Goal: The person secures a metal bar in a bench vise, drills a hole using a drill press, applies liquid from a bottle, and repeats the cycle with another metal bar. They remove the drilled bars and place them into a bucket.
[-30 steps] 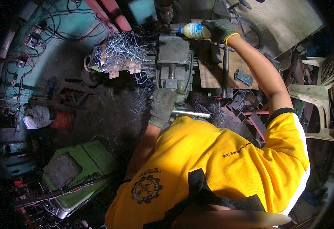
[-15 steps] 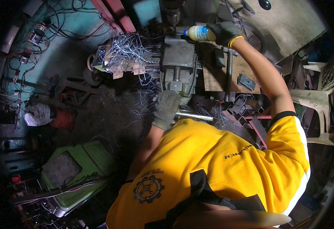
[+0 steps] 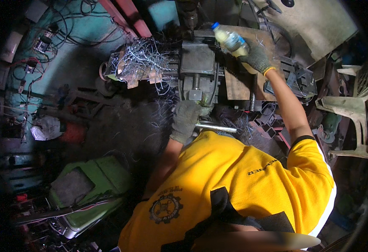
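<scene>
My right hand [image 3: 256, 59], in a grey knit glove with a yellow cuff, grips a clear plastic bottle [image 3: 231, 40] around its lower end. The bottle has a blue cap and pale yellow contents. It is tilted, cap toward the far left, over the right side of the machine vise [image 3: 197, 59]. My left hand [image 3: 186, 119], also gloved, is closed at the vise's near end, where the metal bar handle [image 3: 217, 127] comes out beside it. Its fingertips are partly hidden. Above the vise's far end hangs a drill chuck [image 3: 190, 19].
Tangled metal shavings [image 3: 144, 56] heap left of the vise. A wooden board [image 3: 238, 86] lies to its right, with a metal rod [image 3: 252, 98] near it. A green machine housing [image 3: 104, 176] stands at lower left, and a pale plastic chair [image 3: 348, 103] at far right.
My right hand has drawn nearer and slightly right with the bottle. The bottle has turned from nearly level to a slant, cap higher. My left hand stays at the vise handle.
</scene>
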Action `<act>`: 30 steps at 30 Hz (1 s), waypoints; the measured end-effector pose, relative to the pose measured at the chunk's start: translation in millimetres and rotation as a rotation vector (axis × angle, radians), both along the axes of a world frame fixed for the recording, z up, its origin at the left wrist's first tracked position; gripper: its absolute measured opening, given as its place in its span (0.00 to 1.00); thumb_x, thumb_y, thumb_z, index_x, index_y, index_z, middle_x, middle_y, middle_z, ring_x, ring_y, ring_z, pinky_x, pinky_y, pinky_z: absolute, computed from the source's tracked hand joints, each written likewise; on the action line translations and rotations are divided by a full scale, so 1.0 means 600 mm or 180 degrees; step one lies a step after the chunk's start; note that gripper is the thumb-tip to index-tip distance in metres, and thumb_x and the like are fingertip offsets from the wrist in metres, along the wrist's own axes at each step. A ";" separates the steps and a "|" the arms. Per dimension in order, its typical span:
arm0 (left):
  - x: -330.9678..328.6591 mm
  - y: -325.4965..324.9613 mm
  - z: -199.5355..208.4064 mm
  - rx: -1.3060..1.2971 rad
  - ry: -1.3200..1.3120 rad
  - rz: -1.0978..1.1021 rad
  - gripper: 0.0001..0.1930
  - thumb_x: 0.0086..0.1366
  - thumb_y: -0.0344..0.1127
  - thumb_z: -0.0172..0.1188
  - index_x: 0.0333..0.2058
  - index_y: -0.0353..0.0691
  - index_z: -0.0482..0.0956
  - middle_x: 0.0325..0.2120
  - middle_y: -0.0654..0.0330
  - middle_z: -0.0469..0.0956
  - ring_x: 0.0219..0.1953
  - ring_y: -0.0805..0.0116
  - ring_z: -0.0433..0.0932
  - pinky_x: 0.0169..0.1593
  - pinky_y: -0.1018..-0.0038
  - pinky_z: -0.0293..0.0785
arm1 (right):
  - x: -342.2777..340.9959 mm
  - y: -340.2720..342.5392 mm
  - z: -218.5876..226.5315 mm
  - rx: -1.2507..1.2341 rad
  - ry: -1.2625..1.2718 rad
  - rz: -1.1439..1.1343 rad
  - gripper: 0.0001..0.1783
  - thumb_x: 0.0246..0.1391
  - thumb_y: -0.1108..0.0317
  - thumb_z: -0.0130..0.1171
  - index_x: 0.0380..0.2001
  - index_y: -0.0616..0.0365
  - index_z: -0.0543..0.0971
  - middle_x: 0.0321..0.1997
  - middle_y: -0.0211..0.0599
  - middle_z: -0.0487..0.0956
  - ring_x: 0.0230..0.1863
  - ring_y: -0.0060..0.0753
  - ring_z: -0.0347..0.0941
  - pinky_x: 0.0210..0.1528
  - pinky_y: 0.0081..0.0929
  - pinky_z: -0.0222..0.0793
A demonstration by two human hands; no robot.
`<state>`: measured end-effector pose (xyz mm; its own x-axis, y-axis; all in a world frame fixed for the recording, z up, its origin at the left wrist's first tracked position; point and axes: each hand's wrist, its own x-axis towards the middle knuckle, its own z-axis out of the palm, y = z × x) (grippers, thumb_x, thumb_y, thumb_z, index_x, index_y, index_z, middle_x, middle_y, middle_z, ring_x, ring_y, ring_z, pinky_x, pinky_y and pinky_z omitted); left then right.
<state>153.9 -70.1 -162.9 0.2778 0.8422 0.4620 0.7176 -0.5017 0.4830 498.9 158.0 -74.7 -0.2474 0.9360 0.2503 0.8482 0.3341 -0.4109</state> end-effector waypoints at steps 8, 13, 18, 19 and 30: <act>0.028 -0.006 0.068 0.0110 0.0194 -0.0158 0.08 0.65 0.36 0.59 0.40 0.42 0.83 0.40 0.53 0.80 0.46 0.48 0.77 0.52 0.54 0.72 | 0.117 -0.030 -0.040 0.0313 0.1757 -0.0854 0.53 0.34 0.51 0.85 0.62 0.61 0.70 0.60 0.48 0.80 0.60 0.46 0.77 0.64 0.41 0.71; 0.073 0.019 0.096 -0.0175 0.1091 -0.0830 0.11 0.67 0.39 0.60 0.43 0.43 0.83 0.39 0.53 0.82 0.45 0.47 0.78 0.53 0.53 0.72 | 0.187 -0.037 -0.074 0.0523 0.1890 -0.1802 0.52 0.32 0.54 0.86 0.61 0.61 0.71 0.59 0.48 0.80 0.60 0.48 0.77 0.63 0.42 0.71; 0.079 0.033 0.105 -0.0500 0.1407 -0.0863 0.11 0.67 0.40 0.60 0.42 0.42 0.83 0.39 0.52 0.81 0.44 0.48 0.78 0.52 0.53 0.72 | 0.232 -0.049 -0.130 0.0452 0.1810 -0.1900 0.48 0.36 0.48 0.82 0.58 0.61 0.71 0.58 0.50 0.80 0.58 0.50 0.78 0.60 0.43 0.72; 0.079 0.031 0.106 -0.0320 0.1284 -0.0842 0.11 0.67 0.40 0.60 0.42 0.42 0.83 0.39 0.52 0.81 0.44 0.48 0.78 0.52 0.54 0.73 | 0.239 -0.049 -0.141 0.0330 0.1765 -0.1841 0.48 0.37 0.47 0.82 0.58 0.61 0.72 0.58 0.50 0.80 0.58 0.50 0.78 0.60 0.43 0.72; 0.090 0.015 0.100 -0.0246 0.1010 -0.0446 0.10 0.66 0.41 0.62 0.41 0.43 0.84 0.38 0.52 0.81 0.43 0.48 0.78 0.51 0.54 0.73 | 0.233 -0.080 -0.186 0.0865 0.1245 -0.1777 0.44 0.47 0.51 0.76 0.61 0.67 0.71 0.61 0.57 0.76 0.62 0.56 0.73 0.65 0.44 0.67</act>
